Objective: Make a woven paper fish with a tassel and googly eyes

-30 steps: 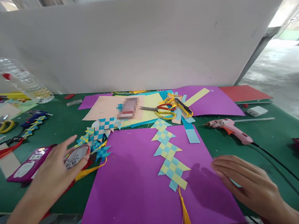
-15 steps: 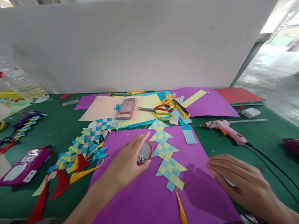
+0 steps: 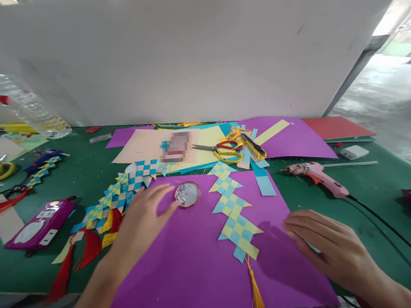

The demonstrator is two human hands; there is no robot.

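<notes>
A small round dish with tiny black-and-white pieces in it rests on the purple sheet. My left hand is open at its left side, thumb and fingers apart, thumb tip close to the rim. Right of the dish lies a fish-like strip woven from yellow and light blue paper, with a yellow tassel at its near end. My right hand hovers or rests at the sheet's right edge, fingers bent and pressed together. A light blue sliver shows below them; whether they grip it is hidden.
Woven pieces with tassels and a purple case lie left. Scissors and a cutter lie on papers behind. A pink glue gun with a trailing cord lies right. A white board stands at the back.
My left hand has let go of the round dish, which was tilted in its grasp and now lies flat on the purple sheet. That hand has drawn back left. The right hand stays about the same.
</notes>
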